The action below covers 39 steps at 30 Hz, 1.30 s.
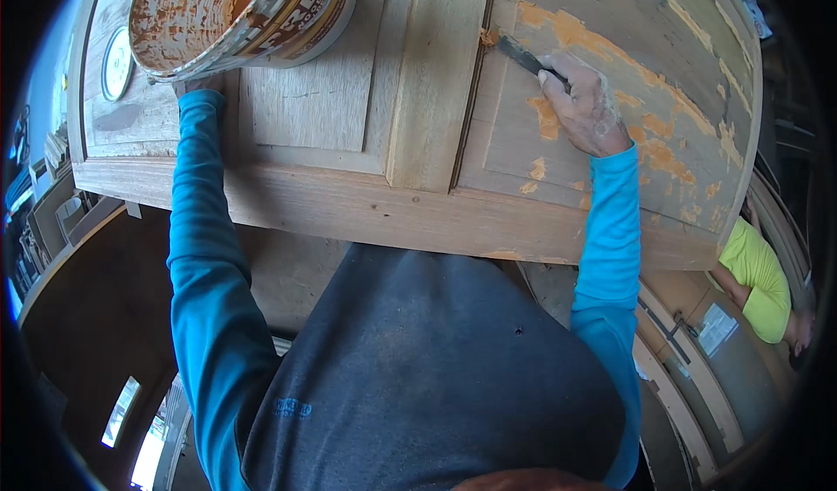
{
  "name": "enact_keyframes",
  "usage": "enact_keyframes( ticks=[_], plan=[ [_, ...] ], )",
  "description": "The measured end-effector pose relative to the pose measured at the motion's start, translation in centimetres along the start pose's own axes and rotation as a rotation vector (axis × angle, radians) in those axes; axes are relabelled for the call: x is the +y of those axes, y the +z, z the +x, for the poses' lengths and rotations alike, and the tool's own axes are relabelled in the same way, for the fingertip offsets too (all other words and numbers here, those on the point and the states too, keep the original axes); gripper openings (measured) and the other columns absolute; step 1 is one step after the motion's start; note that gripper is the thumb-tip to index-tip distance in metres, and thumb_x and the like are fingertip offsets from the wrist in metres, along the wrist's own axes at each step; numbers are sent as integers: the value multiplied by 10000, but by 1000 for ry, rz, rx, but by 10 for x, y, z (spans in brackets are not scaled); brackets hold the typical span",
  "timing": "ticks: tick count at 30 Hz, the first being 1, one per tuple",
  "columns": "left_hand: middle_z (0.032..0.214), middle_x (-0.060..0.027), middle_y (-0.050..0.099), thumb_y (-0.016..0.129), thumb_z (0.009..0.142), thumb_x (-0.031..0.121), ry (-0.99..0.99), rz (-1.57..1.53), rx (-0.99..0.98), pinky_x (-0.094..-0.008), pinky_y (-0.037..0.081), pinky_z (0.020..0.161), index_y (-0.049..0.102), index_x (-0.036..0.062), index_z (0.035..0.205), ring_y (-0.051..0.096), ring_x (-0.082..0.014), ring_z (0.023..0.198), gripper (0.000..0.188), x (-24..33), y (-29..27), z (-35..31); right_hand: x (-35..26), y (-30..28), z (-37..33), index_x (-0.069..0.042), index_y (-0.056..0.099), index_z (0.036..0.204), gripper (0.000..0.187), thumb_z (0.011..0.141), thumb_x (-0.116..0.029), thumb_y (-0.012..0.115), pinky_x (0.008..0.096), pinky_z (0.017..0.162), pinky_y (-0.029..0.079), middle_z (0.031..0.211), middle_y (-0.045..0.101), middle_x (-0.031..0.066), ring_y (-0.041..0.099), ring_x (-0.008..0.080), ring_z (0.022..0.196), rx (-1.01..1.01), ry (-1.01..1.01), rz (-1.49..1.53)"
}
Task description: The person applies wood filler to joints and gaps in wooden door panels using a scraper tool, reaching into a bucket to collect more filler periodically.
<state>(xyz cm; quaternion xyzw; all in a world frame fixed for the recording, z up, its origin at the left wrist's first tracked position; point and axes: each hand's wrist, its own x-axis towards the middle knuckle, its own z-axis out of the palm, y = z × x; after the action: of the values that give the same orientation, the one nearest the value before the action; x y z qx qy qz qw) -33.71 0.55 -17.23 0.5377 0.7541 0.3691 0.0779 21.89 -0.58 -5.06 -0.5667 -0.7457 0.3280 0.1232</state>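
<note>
My right hand [586, 105] grips a dark putty knife [521, 57]. Its blade tip carries orange filler and touches the groove beside the centre stile of a panelled wooden door [349, 203] lying flat. Orange filler patches [654, 133] dot the right panel. My left hand [202, 85] is mostly hidden under a tilted white bucket [235, 11] smeared inside with orange filler, which it holds over the left panel. Both arms wear blue sleeves.
A round white lid [116, 62] lies on the door's far left corner. A person in a yellow-green shirt [760, 282] bends at the lower right beside another door frame [689, 378]. Curved wooden pieces and floor lie below the door's near edge.
</note>
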Motion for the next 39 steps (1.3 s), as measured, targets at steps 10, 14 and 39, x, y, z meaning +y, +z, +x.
enact_keyframes(
  ticks=[10, 14, 39],
  plan=[
    [1291, -205, 664, 573, 969, 457, 33, 243, 56, -475, 513, 1042, 604, -18, 1339, 638, -374, 1207, 603, -11, 4, 3, 29, 3, 10, -77, 717, 1233, 302, 941, -41, 648, 408, 848, 535, 1040, 697, 139, 672, 326, 971, 103, -286, -9],
    [1287, -206, 666, 575, 967, 457, 36, 286, 77, -475, 513, 1039, 607, -16, 1335, 639, -376, 1202, 600, -13, 4, 1, 38, 2, 20, -118, 730, 1232, 357, 894, -8, 690, 423, 890, 530, 1110, 688, 107, 660, 314, 1036, 76, -449, -160],
    [1259, -212, 676, 587, 956, 454, 11, 356, 124, -474, 517, 1019, 628, -3, 1307, 646, -386, 1174, 577, -17, 2, -1, 45, -13, 32, -151, 679, 1325, 554, 807, 44, 709, 444, 899, 530, 1121, 634, 123, 625, 319, 1004, -88, -578, -426]
  ],
)
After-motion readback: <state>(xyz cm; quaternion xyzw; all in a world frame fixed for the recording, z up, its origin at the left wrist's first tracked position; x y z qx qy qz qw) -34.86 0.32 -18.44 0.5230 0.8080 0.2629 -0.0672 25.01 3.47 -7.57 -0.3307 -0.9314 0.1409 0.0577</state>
